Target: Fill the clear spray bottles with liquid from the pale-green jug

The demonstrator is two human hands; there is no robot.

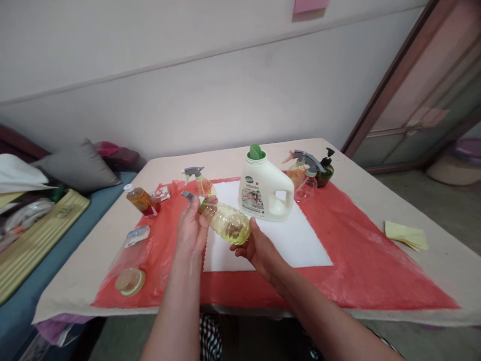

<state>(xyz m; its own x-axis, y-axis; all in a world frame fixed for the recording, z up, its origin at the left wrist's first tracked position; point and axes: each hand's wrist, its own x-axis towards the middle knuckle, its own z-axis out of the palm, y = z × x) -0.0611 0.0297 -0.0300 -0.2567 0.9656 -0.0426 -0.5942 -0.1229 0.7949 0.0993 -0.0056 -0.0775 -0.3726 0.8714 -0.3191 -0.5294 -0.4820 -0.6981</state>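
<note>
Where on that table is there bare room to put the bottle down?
Free: the white sheet in front of the white jug, and the red plastic toward the yellow notes. Crowded: the far edge, around the spray bottles.

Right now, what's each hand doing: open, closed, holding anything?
Left hand: closed around the neck end of the clear ribbed plastic spray bottle of yellow liquid.
Right hand: cupping the same bottle's base from below.

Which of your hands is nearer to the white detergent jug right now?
The right hand. It sits just below and in front of the white detergent jug, cradling the base of the yellow spray bottle. The left hand grips the bottle's neck, further off to the jug's left.
</note>
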